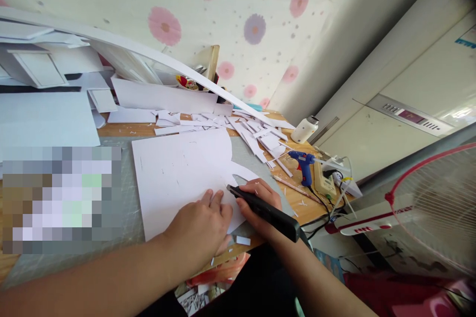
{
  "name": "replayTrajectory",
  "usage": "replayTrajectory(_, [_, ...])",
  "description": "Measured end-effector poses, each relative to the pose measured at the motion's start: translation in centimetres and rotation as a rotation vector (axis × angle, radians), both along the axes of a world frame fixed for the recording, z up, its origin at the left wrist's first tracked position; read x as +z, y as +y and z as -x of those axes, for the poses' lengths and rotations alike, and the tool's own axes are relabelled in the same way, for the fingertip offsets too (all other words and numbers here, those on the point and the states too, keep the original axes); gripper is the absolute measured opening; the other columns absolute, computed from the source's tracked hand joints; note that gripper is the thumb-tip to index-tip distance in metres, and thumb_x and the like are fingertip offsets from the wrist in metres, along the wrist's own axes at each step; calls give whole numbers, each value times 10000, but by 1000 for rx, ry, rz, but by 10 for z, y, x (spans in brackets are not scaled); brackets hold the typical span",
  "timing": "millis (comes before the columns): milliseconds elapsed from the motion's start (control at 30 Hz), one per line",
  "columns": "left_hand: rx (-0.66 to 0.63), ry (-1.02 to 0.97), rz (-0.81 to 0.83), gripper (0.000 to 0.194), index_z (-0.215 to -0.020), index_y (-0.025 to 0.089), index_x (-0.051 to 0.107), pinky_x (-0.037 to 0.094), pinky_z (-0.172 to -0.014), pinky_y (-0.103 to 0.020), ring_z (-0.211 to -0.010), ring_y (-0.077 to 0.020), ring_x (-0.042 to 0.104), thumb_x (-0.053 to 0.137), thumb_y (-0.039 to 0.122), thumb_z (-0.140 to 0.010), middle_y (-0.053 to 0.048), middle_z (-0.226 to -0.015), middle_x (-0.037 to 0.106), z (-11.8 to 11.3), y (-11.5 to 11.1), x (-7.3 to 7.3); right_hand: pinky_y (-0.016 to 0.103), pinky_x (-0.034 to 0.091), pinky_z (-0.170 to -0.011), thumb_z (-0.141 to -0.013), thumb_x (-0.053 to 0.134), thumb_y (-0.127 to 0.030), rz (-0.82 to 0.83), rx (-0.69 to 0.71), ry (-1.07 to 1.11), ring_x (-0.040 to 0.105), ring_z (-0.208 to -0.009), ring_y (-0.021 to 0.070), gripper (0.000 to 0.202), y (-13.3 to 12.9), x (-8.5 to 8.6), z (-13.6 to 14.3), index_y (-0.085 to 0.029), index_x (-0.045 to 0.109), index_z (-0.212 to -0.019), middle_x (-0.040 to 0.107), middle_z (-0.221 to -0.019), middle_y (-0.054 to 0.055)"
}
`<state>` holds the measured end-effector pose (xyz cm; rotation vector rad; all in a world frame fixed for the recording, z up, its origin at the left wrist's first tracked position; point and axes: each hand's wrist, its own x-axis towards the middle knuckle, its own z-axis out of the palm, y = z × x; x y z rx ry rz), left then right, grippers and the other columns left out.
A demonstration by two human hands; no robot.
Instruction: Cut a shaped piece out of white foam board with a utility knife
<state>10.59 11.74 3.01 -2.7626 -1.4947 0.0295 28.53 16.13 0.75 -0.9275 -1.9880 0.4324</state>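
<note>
A white board with a curved right edge lies on the grey cutting mat. My left hand rests on its lower right part, fingers spread a little and pressing it flat, holding nothing. In my right hand is a black utility knife, its tip touching or just over the board near my left fingertips. A curved white strip shows just beyond the knife, beside the board's right edge.
White offcuts lie behind the mat. A blue glue gun, a power strip, cables and a white bottle stand at the right. White model pieces fill the back left. A fan is far right.
</note>
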Motion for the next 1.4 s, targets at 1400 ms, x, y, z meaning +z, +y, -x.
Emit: replayTrajectory(1400, [-232,33,-186,370,-1137,0,669,578,-715,-457,-1050,-409,659,520,183,-852,-342,-1163,616,-3,-9,-19,300,491,-674,-789,651,-267,42,-240,-15,606,-698,162,59,18,1,41,-233,638,-836,625,-756,2])
